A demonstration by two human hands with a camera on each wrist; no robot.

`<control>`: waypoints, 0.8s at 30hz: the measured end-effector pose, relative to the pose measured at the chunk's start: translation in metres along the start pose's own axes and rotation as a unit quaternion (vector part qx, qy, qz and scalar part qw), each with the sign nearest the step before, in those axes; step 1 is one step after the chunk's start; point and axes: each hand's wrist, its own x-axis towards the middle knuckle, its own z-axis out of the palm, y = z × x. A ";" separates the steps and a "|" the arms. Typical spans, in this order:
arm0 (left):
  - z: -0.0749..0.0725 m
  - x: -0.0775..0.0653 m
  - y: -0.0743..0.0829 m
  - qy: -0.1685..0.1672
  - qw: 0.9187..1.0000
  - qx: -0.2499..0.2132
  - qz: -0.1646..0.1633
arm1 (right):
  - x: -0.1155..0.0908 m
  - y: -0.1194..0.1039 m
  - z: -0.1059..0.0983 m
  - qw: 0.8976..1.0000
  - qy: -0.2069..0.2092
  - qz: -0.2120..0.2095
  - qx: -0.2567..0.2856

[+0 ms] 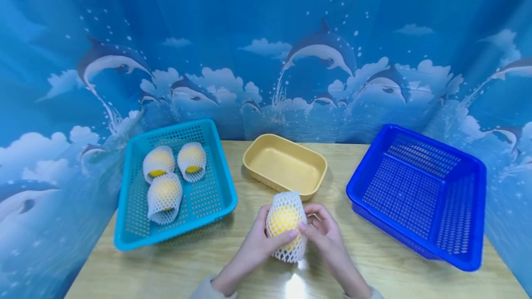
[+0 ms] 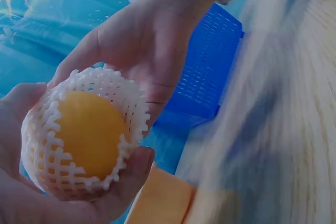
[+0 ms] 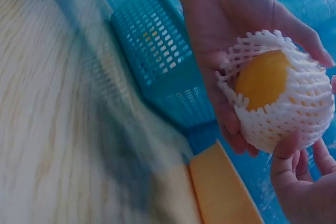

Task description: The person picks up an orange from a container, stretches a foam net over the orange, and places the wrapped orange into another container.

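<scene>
A round yellow fruit [image 2: 89, 129] sits inside a white foam net sleeve [image 1: 287, 253], held above the front of the table. My left hand [image 1: 259, 243] grips the netted fruit from its left side, thumb across the front. On the other side, my right hand [image 1: 326, 234] pinches the sleeve with bent fingers, its thumb tip close to the left thumb. The right wrist view shows the fruit's bare skin [image 3: 262, 80] through the sleeve's open end, with the right thumb and fingers [image 3: 286, 156] at the net's lower side.
A teal basket [image 1: 226, 174] on the left holds three netted yellow fruits [image 1: 165, 193]. Behind the hands stands a shallow tan tray [image 1: 287, 163]. At right is a deep blue basket [image 1: 399, 188]. A dolphin-print curtain [image 1: 266, 50] hangs behind the wooden table [image 1: 208, 248].
</scene>
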 end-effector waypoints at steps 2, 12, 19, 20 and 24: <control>-0.002 -0.003 0.004 0.006 1.000 -0.003 -0.007 | 0.001 -0.002 0.002 1.000 -0.024 -0.012 0.002; -0.022 -0.017 0.029 -0.046 0.990 -0.119 -0.054 | 0.018 -0.010 0.007 0.994 -0.050 -0.076 -0.057; -0.037 -0.026 0.047 -0.029 0.985 -0.162 -0.044 | 0.040 -0.010 0.018 0.979 -0.028 -0.116 -0.167; -0.039 -0.028 0.049 -0.024 0.984 -0.169 -0.042 | 0.044 -0.009 0.020 0.974 -0.026 -0.125 -0.187; -0.051 -0.034 0.057 -0.018 0.981 -0.188 -0.043 | 0.063 -0.008 0.030 0.956 -0.030 -0.146 -0.253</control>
